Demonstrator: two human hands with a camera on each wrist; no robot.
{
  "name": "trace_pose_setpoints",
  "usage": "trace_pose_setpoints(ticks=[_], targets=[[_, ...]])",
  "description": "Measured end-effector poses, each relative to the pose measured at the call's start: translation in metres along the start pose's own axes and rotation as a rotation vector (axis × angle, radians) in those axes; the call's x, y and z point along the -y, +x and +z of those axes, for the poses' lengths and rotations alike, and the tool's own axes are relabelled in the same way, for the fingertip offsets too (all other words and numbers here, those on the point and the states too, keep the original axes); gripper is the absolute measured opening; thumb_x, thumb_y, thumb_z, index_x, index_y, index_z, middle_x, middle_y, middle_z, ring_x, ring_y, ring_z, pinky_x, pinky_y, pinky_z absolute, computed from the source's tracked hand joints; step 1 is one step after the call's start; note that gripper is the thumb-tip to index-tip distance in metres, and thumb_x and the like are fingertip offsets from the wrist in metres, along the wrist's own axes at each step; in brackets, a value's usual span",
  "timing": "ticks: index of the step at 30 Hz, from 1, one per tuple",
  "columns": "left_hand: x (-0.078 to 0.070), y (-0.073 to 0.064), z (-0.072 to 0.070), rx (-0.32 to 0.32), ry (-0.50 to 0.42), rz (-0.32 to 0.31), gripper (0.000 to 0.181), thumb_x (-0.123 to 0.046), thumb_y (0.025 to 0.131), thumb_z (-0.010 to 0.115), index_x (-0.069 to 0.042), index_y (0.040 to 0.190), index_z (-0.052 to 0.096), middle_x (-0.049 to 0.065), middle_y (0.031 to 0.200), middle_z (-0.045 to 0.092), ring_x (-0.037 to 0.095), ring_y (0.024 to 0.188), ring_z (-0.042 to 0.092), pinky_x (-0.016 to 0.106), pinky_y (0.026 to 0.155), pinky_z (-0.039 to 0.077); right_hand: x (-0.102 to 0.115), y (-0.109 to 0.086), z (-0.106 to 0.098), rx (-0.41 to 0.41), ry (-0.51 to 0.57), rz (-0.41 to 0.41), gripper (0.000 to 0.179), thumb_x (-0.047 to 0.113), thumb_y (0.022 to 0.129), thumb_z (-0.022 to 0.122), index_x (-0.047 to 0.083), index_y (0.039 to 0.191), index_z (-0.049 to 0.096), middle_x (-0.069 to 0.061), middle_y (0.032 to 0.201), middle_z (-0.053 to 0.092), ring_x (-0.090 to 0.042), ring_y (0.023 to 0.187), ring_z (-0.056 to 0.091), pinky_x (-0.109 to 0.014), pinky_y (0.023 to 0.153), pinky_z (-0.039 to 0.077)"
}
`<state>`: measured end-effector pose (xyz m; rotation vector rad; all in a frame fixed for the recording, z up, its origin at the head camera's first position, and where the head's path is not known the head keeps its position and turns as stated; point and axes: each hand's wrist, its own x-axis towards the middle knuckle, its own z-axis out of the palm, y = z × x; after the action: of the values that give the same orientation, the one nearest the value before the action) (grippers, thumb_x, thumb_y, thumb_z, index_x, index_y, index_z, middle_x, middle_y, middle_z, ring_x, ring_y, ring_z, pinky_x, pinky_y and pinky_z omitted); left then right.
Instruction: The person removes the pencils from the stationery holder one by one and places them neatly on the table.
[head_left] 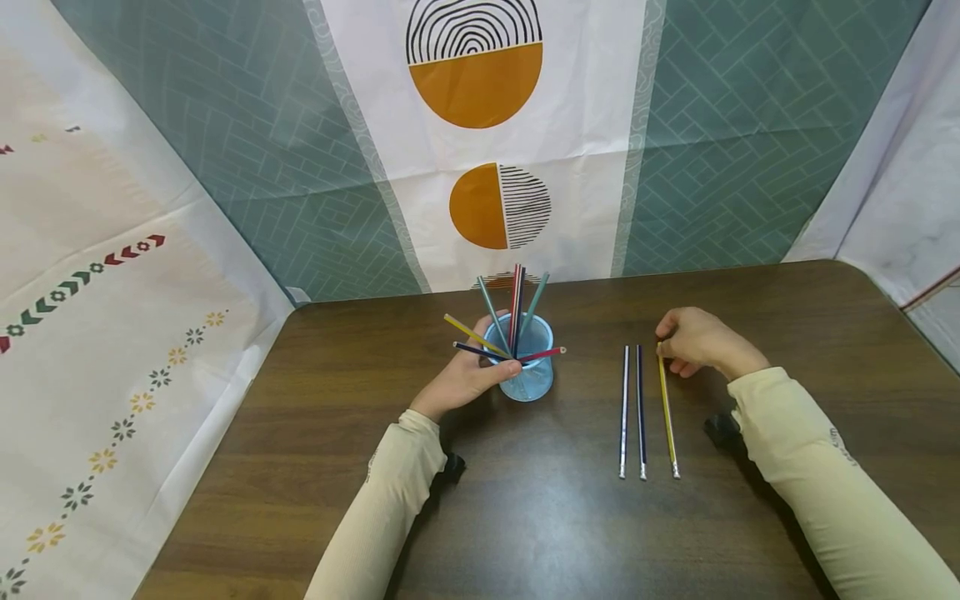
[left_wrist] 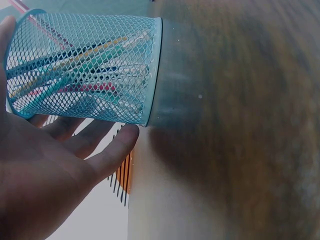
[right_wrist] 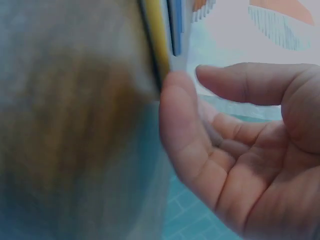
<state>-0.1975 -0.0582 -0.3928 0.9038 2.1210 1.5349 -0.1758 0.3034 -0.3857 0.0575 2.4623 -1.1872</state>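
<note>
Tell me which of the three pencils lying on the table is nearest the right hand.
The yellow pencil, rightmost of the three: its far end is at the right hand. The pale pencil and dark blue pencil lie to its left, untouched.

On the counter (head_left: 555, 517), the left hand (head_left: 465, 379) is around the left side of the cup (head_left: 528, 385), and the pencils in the cup (head_left: 492, 315) stick up out of the top and lean over the rim on both sides. To the right of the cup, between the two hands, a pair of loose pencils (head_left: 641, 412) lie side by side, and one more pencil (head_left: 667, 417) lies just right of them, with its far end at the right hand (head_left: 697, 337). Past both hands, a big cloth (head_left: 592, 208) hangs behind the counter.
</note>
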Motion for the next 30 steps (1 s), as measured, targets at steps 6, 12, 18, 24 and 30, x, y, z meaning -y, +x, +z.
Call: trace_pose_setpoints(ticks=[6,12,18,24,30], targets=[[0.013,0.003,0.000,-0.030,0.027,-0.002,0.085,-0.058,0.086,0.064,-0.027,0.150,0.018,0.009,0.137,0.045,0.028,0.117,0.051,0.047,0.094,0.045,0.013,-0.011,-0.007,-0.039,0.046,-0.148,0.039,0.004,0.093,0.058,-0.012,0.126,0.043,-0.020,0.086,0.059,-0.025,0.065,0.062,-0.038,0.061,0.056],[0.012,0.003,0.000,-0.036,0.022,-0.001,0.086,-0.062,0.083,0.064,-0.030,0.149,0.019,0.008,0.136,0.045,0.028,0.117,0.051,0.048,0.094,0.045,0.040,-0.026,-0.001,-0.039,0.137,-0.336,0.032,0.005,0.093,0.062,-0.004,0.122,0.052,-0.020,0.084,0.059,-0.029,0.065,0.063,-0.039,0.061,0.056],[0.013,0.002,0.000,-0.041,0.025,-0.004,0.086,-0.061,0.083,0.064,-0.031,0.149,0.019,0.007,0.136,0.045,0.028,0.117,0.051,0.049,0.094,0.045,0.064,-0.040,0.017,-0.021,0.194,-0.532,0.029,0.006,0.091,0.066,0.002,0.118,0.056,-0.020,0.082,0.060,-0.028,0.065,0.063,-0.041,0.061,0.055],[0.013,0.002,0.000,-0.040,0.020,-0.007,0.092,-0.063,0.082,0.064,-0.025,0.151,0.018,0.007,0.136,0.046,0.028,0.116,0.052,0.049,0.094,0.044,0.080,-0.051,0.037,0.022,0.188,-0.623,0.038,0.008,0.090,0.070,0.011,0.125,0.057,-0.011,0.083,0.062,-0.028,0.068,0.061,-0.040,0.063,0.055],[0.013,0.003,0.000,-0.036,0.005,0.001,0.092,-0.061,0.083,0.065,-0.023,0.152,0.017,0.009,0.137,0.045,0.028,0.117,0.052,0.049,0.095,0.044,0.089,-0.056,0.057,-0.012,0.154,-0.669,0.037,0.013,0.089,0.071,0.015,0.125,0.061,-0.004,0.081,0.061,-0.022,0.068,0.060,-0.033,0.059,0.052]])
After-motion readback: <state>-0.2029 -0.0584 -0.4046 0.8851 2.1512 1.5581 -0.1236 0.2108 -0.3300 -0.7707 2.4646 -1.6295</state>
